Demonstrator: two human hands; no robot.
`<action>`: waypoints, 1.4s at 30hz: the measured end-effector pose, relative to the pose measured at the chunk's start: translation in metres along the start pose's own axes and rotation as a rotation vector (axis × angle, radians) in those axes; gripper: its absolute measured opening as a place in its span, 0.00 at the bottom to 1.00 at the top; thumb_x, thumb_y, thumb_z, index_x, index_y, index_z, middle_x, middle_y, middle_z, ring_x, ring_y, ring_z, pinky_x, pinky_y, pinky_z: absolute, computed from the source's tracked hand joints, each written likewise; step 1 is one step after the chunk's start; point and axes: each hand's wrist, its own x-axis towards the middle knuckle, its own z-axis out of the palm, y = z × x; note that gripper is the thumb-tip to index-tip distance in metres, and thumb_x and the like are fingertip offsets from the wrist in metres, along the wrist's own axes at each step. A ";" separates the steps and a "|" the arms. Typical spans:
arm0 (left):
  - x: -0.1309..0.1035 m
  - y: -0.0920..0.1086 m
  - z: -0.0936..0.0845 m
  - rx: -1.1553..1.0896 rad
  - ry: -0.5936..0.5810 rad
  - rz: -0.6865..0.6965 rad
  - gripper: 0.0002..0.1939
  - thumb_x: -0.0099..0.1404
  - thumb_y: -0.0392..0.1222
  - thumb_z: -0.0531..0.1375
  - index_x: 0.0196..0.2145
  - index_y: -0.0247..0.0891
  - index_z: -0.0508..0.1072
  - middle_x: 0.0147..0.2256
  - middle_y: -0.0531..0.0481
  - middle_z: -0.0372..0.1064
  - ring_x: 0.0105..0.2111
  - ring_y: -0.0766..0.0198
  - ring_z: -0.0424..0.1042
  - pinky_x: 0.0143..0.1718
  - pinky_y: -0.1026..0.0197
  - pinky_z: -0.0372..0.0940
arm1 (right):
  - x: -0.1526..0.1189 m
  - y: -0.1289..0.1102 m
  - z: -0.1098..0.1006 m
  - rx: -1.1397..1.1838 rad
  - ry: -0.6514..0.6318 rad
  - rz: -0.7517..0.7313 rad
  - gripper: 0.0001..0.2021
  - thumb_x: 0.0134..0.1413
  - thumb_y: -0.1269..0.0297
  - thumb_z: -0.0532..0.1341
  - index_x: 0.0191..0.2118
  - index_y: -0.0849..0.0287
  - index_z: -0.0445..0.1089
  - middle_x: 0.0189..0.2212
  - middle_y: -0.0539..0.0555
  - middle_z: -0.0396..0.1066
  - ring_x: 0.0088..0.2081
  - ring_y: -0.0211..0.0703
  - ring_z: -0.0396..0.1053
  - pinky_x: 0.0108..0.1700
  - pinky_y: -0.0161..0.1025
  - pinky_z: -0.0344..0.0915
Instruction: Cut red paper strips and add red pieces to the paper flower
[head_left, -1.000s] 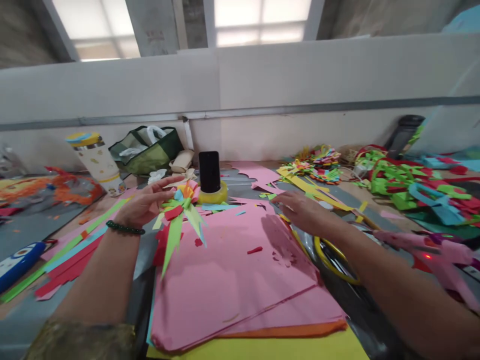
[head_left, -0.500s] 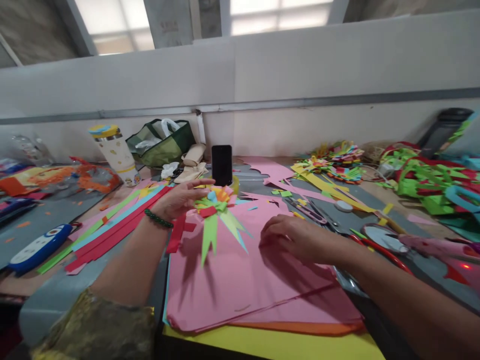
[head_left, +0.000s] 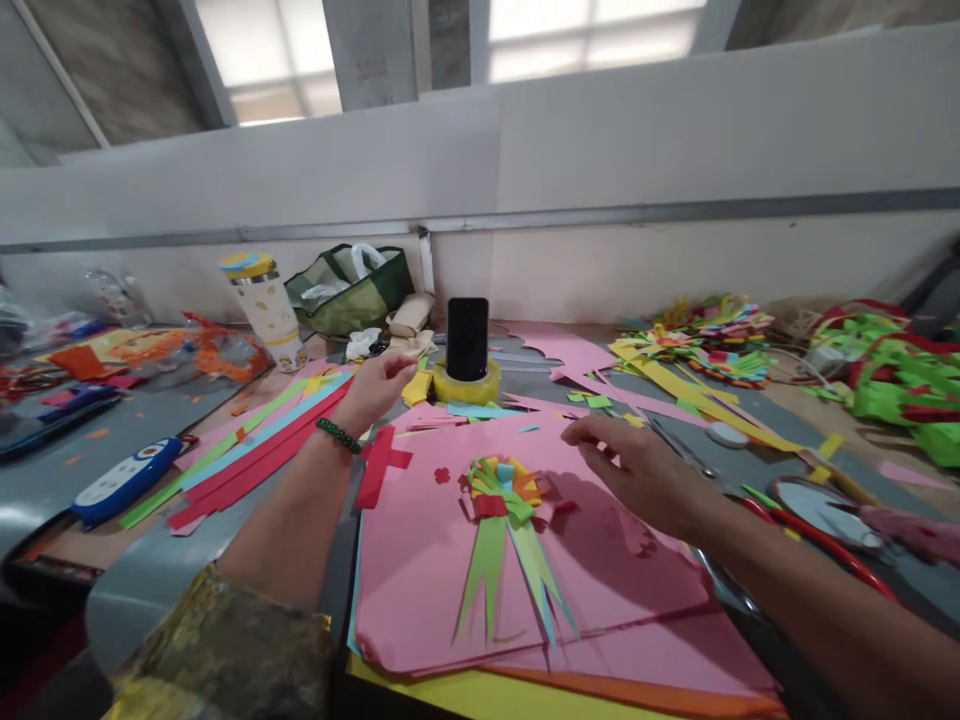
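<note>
A paper rosette [head_left: 507, 492] in green, yellow, orange and red lies on a stack of pink paper sheets [head_left: 420, 600], its green and blue tails toward me. My left hand [head_left: 381, 385], a green bead bracelet at its wrist, hovers above the stack's far left corner. Its fingers are curled together, and whatever they might hold is hidden. Over the stack's right part is my right hand [head_left: 626, 465], fingers bent and somewhat apart, holding nothing. Red paper pieces [head_left: 377, 470] lie at the stack's left edge, and a small red flower shape [head_left: 442, 475] is beside the rosette.
A phone [head_left: 467, 338] stands in a yellow tape roll [head_left: 469, 390] behind the stack. Paper strips [head_left: 262, 450], a blue-and-white cutter [head_left: 127, 480] and a tumbler [head_left: 266, 310] are at left. Scissors [head_left: 825, 550], more rosettes [head_left: 727, 345] and green shreds [head_left: 900, 375] are at right.
The rosette has left my left hand and now lies flat on the pink stack. My left hand's fingers have curled in. The view has shifted slightly left.
</note>
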 end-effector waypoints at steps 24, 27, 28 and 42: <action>0.007 -0.026 0.025 0.409 -0.149 0.094 0.10 0.65 0.40 0.56 0.40 0.35 0.75 0.41 0.47 0.75 0.42 0.60 0.72 0.44 0.59 0.65 | -0.004 0.026 -0.008 -0.210 -0.394 -0.025 0.22 0.44 0.80 0.50 0.38 0.57 0.77 0.41 0.55 0.76 0.42 0.45 0.71 0.44 0.36 0.62; -0.004 -0.012 0.032 0.409 -0.287 0.191 0.13 0.62 0.42 0.56 0.40 0.36 0.77 0.42 0.47 0.76 0.43 0.58 0.72 0.42 0.63 0.64 | -0.005 0.022 -0.008 -0.240 -0.387 0.009 0.20 0.46 0.79 0.51 0.36 0.56 0.77 0.39 0.55 0.76 0.41 0.45 0.71 0.43 0.36 0.61; -0.007 -0.008 0.034 0.410 -0.341 0.219 0.13 0.62 0.44 0.57 0.40 0.37 0.77 0.42 0.47 0.76 0.42 0.58 0.73 0.41 0.63 0.64 | -0.004 0.021 -0.008 -0.251 -0.380 0.022 0.19 0.47 0.79 0.50 0.37 0.57 0.76 0.39 0.56 0.75 0.42 0.46 0.70 0.43 0.37 0.61; -0.029 0.017 0.065 0.440 -0.585 0.424 0.11 0.61 0.42 0.55 0.39 0.40 0.74 0.36 0.48 0.73 0.36 0.59 0.70 0.37 0.61 0.61 | -0.006 0.022 -0.014 -0.296 -0.344 0.069 0.18 0.50 0.80 0.49 0.40 0.61 0.73 0.42 0.58 0.73 0.45 0.46 0.67 0.44 0.38 0.59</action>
